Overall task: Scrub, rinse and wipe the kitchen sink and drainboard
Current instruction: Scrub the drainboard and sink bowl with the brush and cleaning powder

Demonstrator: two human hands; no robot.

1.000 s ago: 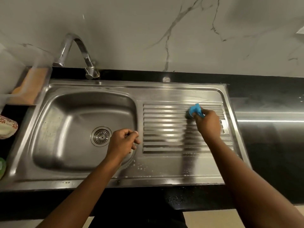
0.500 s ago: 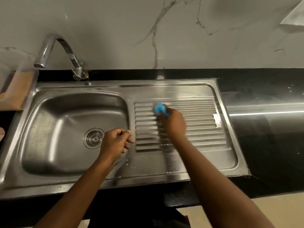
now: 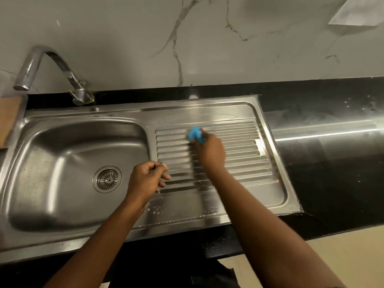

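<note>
Near edge: beads of water or suds [image 3: 158, 209] sit on the flat front strip of the drainboard [image 3: 245, 196], just ahead of the counter [image 3: 332, 173] lip. Left hand [image 3: 148, 178] is above the divide between sink basin [image 3: 62, 163] and drainboard, fingers curled toward the palm, thumb against forefinger, nothing seen in it. Right hand [image 3: 209, 150] reaches further in, fingers closed round a blue scrubber [image 3: 195, 135] pressed onto the far-left ridges. The hand is smeared in the frame, so I can't tell pad from cloth. Basin lies left, drain strainer [image 3: 108, 179] in its floor. The tap [image 3: 49, 65] stands at the back with its spout over the basin's left edge, and no water is seen running. Marble wall behind. Judgement: scrubbing stage on the drainboard, rinse and wipe not yet begun. Risks: strokes across the ridges may skip the grooves and leave film there. A hard push toward the right rim could throw suds onto the black counter, which already shows spatter. Wet steel gives little purchase, so the scrubber may slide out of a fingertip hold. The free hand bears on nothing, so a slip has no brace.
</note>
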